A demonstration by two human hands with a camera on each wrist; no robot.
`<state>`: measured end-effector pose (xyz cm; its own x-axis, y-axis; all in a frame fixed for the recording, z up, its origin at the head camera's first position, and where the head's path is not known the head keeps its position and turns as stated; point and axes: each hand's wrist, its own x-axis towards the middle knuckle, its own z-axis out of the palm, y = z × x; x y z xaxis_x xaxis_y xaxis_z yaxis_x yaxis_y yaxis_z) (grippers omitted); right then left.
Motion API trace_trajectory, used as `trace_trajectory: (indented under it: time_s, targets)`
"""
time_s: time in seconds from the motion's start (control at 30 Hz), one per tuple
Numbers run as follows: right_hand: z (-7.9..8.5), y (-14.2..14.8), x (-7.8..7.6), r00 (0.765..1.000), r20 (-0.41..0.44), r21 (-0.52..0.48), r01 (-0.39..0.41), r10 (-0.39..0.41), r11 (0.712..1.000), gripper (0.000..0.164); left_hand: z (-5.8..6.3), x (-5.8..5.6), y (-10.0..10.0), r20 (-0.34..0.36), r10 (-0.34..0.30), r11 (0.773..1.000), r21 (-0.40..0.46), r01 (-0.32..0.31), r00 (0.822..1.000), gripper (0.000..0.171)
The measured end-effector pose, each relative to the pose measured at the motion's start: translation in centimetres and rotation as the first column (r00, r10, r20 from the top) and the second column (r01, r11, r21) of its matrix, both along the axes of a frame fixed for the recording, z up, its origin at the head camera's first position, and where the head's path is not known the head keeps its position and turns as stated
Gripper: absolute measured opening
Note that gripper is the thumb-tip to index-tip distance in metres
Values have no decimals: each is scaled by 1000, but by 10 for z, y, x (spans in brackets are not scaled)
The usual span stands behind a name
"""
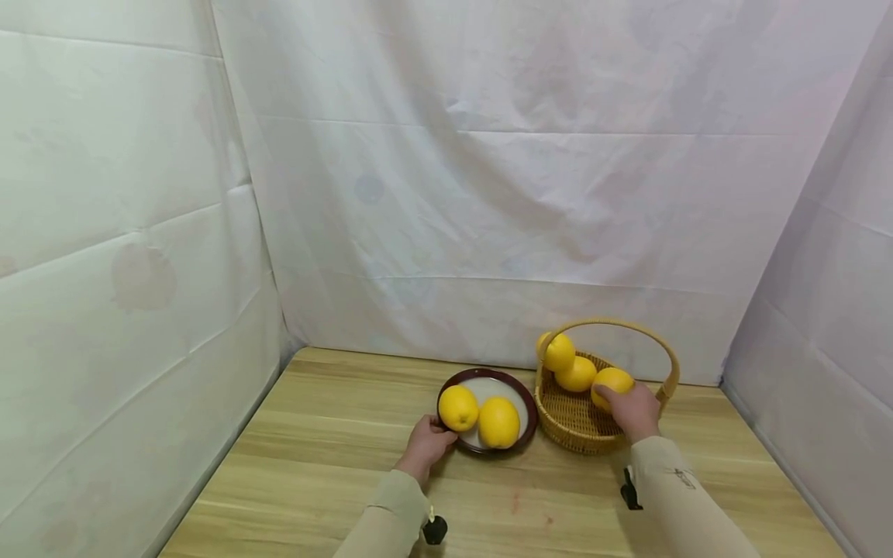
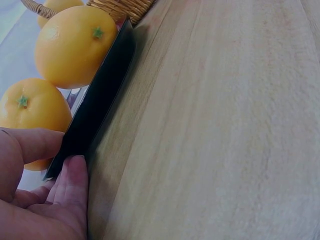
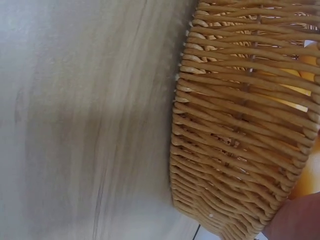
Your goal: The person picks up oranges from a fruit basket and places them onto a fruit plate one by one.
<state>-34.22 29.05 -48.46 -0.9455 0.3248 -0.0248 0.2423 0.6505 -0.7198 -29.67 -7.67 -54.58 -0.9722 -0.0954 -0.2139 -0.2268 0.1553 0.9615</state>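
Note:
My left hand [image 1: 427, 446] pinches the near-left rim of a round plate [image 1: 533, 415] with a dark red border. In the left wrist view, the thumb lies over the plate's edge [image 2: 100, 95] and fingers are under it. Two oranges [image 1: 498, 422] lie side by side on the plate. To its right stands a wicker basket [image 1: 579, 443] with a tall arched handle. My right hand [image 1: 636, 411] reaches over the basket's right side and grips an orange [image 1: 614, 379] there. The right wrist view shows mostly the basket's woven wall [image 3: 240, 125]; most of the hand is out of frame.
Two more oranges sit at the basket's left, one on the basket floor [image 1: 576, 375] and one higher near the handle's base [image 1: 557, 353]. The wooden table [image 1: 335, 434] is bordered by white cloth walls [image 1: 418, 194] at the back and both sides.

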Motion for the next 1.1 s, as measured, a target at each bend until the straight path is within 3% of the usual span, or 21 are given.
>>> trace_trajectory:
  time_s: [0.57,1.1]
  targets:
    - [-2,-4,6,998,-26,-59,-55,53,997,92,0,0,-2,-14,-1,1000,19,1,1000,42]
    - [-2,-9,14,997,-67,-96,-50,44,994,94,0,0,0,-12,-8,1000,10,8,1000,41]
